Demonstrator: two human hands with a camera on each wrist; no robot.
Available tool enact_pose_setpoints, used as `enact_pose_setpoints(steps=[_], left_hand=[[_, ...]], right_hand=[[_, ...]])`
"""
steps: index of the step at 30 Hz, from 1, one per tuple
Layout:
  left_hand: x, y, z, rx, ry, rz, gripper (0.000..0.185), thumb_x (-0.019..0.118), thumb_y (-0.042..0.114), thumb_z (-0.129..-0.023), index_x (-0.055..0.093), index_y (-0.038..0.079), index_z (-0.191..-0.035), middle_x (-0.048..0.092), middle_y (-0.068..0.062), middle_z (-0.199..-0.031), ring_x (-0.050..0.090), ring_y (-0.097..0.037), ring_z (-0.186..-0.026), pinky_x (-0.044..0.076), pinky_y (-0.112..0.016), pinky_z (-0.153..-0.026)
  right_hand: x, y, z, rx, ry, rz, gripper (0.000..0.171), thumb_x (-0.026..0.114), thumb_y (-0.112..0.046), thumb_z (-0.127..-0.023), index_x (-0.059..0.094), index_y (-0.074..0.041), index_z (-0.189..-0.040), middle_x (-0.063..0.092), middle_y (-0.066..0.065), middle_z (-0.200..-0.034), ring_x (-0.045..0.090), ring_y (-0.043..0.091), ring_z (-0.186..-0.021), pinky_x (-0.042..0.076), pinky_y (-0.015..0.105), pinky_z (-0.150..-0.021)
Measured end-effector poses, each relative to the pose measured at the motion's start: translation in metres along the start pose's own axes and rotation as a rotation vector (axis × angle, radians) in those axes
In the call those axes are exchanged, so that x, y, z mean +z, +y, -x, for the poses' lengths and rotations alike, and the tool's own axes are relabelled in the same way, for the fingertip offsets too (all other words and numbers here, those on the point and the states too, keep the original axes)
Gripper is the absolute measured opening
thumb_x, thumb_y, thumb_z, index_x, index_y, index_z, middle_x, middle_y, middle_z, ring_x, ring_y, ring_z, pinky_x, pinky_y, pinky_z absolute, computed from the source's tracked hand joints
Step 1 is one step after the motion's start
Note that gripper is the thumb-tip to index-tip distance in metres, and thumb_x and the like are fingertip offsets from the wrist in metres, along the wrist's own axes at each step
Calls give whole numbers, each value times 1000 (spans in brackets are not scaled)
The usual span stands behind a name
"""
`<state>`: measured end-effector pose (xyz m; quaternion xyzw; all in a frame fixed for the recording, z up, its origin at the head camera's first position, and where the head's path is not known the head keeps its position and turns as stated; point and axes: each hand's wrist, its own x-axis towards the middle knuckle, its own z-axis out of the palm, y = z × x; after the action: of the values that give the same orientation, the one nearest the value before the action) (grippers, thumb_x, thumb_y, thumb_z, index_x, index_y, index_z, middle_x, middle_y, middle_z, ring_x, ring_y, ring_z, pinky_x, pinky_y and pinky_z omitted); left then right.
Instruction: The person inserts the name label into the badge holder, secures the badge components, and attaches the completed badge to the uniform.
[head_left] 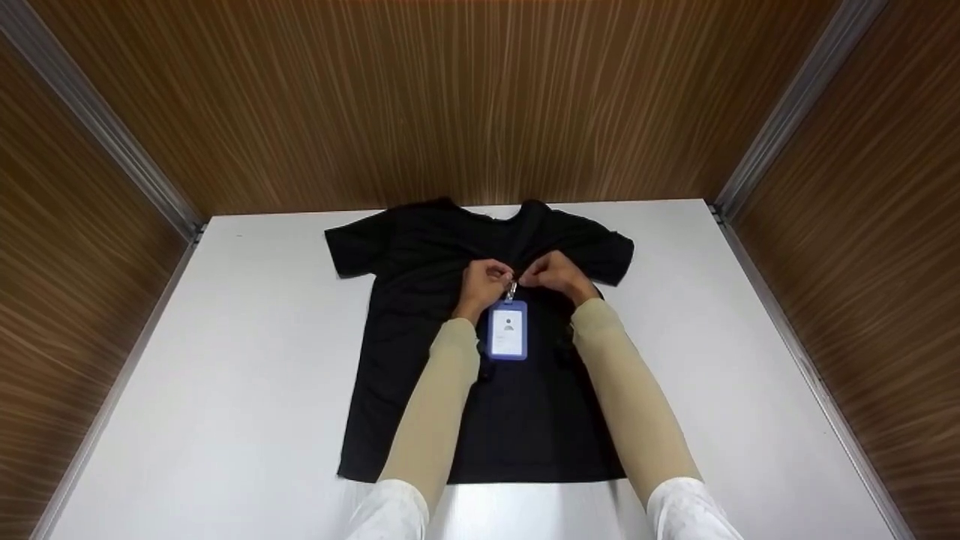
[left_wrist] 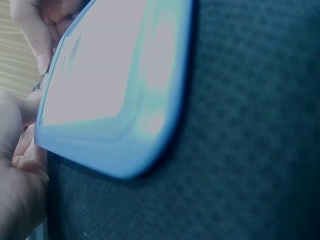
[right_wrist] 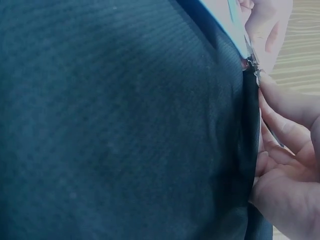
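A black T-shirt [head_left: 420,360] lies spread flat, neckline away from me. On its chest is a blue-framed ID badge [head_left: 508,330] with a white card inside, a metal clip [head_left: 511,291] at its top. My left hand [head_left: 486,286] pinches the clip from the left. From the other side my right hand [head_left: 555,273] pinches shirt fabric, fingertips right by the clip. A raised fold of the shirt [right_wrist: 252,110] runs between the fingers of my right hand [right_wrist: 290,150] in the right wrist view. The badge [left_wrist: 100,75] partly hides both hands in the left wrist view.
The shirt lies on a white table [head_left: 262,360]. Wood-grain panels stand at the back [head_left: 480,105] and along both sides, with metal strips at the corners. The shirt's collar is close to the back panel.
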<state>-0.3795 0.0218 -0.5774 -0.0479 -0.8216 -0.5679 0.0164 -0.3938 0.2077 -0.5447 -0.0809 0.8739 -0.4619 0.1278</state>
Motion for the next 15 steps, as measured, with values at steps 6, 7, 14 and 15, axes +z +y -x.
enact_pose_setpoints(steps=[6, 7, 14, 15], left_hand=[[0, 1, -1, 31, 17, 26, 7, 71, 1, -92, 78, 1, -95, 79, -15, -91, 70, -11, -75, 52, -20, -68], [0, 1, 0, 36, 17, 32, 7, 71, 1, -92, 78, 1, -95, 79, -16, -91, 69, -10, -74, 52, -19, -68], [1, 4, -1, 36, -5, 113, 9, 71, -4, -91, 78, -3, -97, 77, -18, -87, 65, -6, -67, 54, -19, -63], [1, 4, -1, 33, -6, 121, 9, 71, -4, -91, 77, -3, -97, 76, -18, -86, 65, -6, -67, 54, -19, -63]], right_hand=[[1, -2, -1, -25, -5, -21, 18, 76, -3, -88, 76, 12, -98, 73, 0, -83, 60, 7, -78, 48, 19, -74], [1, -2, -2, -30, -4, -28, 17, 75, -2, -88, 75, 12, -98, 72, -1, -83, 59, 7, -77, 48, 19, -74], [0, -4, -2, -18, 24, -12, 10, 68, 1, -92, 72, 9, -96, 67, 2, -86, 55, 10, -81, 45, 19, -75], [0, -4, -2, -14, 26, -4, 11, 68, 0, -92, 72, 9, -97, 66, 1, -86, 55, 11, -82, 45, 20, -75]])
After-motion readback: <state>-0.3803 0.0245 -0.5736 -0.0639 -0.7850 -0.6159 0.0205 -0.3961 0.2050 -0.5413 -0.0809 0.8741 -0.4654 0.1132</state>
